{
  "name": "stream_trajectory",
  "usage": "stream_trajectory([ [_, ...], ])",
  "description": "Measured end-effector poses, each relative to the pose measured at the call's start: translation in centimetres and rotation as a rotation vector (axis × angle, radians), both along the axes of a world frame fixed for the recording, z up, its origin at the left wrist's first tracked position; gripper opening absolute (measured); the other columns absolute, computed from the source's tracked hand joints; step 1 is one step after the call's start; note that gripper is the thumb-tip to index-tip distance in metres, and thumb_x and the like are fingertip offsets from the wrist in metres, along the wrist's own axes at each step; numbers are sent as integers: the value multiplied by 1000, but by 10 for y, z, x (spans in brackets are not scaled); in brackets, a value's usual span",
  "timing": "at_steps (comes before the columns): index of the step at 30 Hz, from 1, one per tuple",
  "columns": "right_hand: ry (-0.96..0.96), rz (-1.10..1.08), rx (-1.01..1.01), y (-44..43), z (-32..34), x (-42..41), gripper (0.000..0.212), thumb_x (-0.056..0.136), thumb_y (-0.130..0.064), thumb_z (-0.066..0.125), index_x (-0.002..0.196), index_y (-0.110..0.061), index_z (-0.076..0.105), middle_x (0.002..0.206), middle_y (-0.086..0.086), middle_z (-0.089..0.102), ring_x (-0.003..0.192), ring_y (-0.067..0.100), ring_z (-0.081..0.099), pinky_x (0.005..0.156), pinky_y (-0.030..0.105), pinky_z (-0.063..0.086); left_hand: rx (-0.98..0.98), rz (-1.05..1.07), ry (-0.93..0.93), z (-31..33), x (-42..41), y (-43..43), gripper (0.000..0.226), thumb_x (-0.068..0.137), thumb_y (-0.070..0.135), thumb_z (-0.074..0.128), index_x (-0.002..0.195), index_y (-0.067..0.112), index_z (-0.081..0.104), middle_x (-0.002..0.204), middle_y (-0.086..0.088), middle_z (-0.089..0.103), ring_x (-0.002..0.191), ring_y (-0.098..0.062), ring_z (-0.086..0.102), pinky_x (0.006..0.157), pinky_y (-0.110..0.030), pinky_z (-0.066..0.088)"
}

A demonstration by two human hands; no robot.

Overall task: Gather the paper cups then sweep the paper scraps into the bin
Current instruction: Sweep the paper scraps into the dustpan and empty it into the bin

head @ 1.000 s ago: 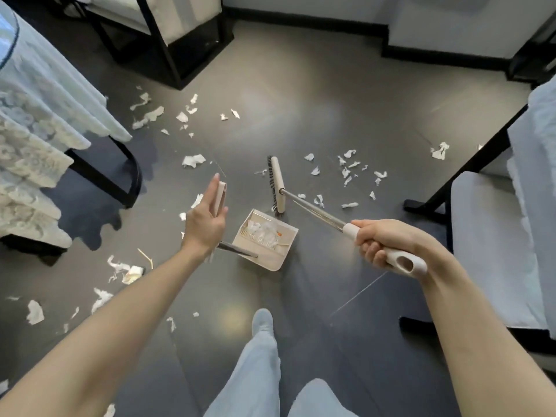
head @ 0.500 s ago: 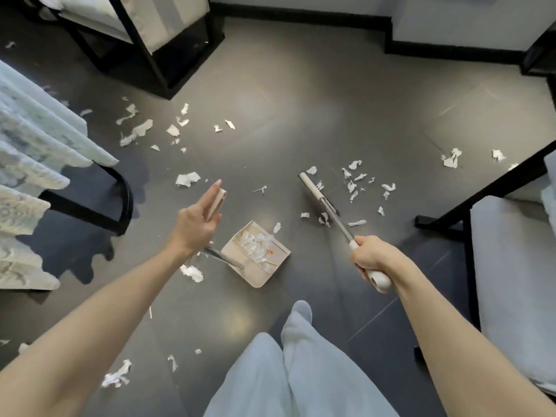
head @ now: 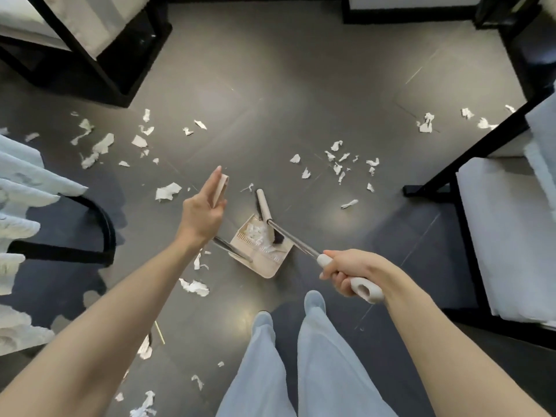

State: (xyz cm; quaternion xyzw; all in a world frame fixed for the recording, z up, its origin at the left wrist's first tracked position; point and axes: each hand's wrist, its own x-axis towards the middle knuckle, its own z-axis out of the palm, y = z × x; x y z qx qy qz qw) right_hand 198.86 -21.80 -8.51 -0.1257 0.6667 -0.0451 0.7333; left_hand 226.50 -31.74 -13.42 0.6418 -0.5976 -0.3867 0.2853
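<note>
Nearest you, your trouser legs (head: 325, 356) stood on the dark floor (head: 270, 100), with loose scraps (head: 195, 286) lying to their left.

Your right hand (head: 350, 270) was closed in a full fist round the white grip of the broom (head: 293, 239). Its shaft ran away from you and to the left.

Just left of that hand the pan (head: 266, 263) sat on the floor with a heap of scraps inside it. The broom head (head: 264, 206) lay across the pan's far edge, and its dark bristles were in contact with the heap.

Your left hand (head: 200, 212) held the top of the pan handle (head: 222, 186). The forefinger lay straight along the grip and the remaining fingers were bent against it. The thumb's position could not be determined.

Beyond the pan, scraps were spread over the floor in two groups, one to the far left and one to the far right. A few more lay well to the right, beside the frame of a chair (head: 505, 236).

A pale cloth (head: 27, 188) hung at the left edge, with scraps just beyond it. A second chair (head: 90, 31) stood at the far left corner.
</note>
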Motion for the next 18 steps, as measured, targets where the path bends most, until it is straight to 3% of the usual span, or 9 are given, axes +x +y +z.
stream_trajectory([
  [3, -2, -50, 5, 8, 17, -6, 59, 90, 6, 45, 137, -30, 44, 55, 0, 40, 35, 4, 32, 31, 13, 29, 31, -26, 44, 0, 6, -1, 73, 90, 4, 56, 135, 57, 34, 116, 43, 51, 118, 10, 51, 103, -13, 35],
  [6, -26, -118, -7, 16, 38, -18, 48, 90, 6, 43, 125, -24, 53, 52, 0, 39, 36, 3, 31, 31, 12, 27, 36, -43, 87, 2, 4, 0, 71, 90, 0, 54, 141, 47, 38, 109, 52, 49, 117, 18, 45, 101, -5, 31],
  [8, -6, -116, -40, 21, 49, -27, 46, 89, 6, 43, 128, -16, 51, 51, 0, 40, 37, 3, 31, 32, 12, 27, 41, -54, 99, 5, -4, -2, 71, 90, -3, 54, 144, 41, 38, 105, 55, 47, 111, 23, 43, 96, -2, 32],
  [13, 85, -206, -118, 25, 61, -60, 65, 89, 5, 46, 144, -29, 37, 48, -1, 44, 35, 4, 34, 30, 14, 30, 50, -101, 188, 16, -45, -10, 69, 90, -8, 52, 144, 34, 40, 122, 33, 51, 113, 23, 44, 95, 2, 30],
  [15, 103, -259, -141, 22, 64, -82, 65, 89, 4, 46, 144, -29, 37, 49, -1, 44, 35, 3, 35, 30, 14, 30, 34, -111, 216, 16, -65, -16, 68, 91, -8, 53, 143, 33, 41, 119, 31, 52, 110, 24, 46, 89, 4, 32],
  [18, 108, -365, -156, 19, 63, -120, 57, 91, 5, 45, 139, -25, 40, 49, -1, 42, 35, 3, 34, 30, 13, 29, 36, -129, 235, 14, -99, -27, 69, 91, -8, 53, 144, 34, 40, 123, 30, 53, 118, 14, 48, 99, -3, 32],
])
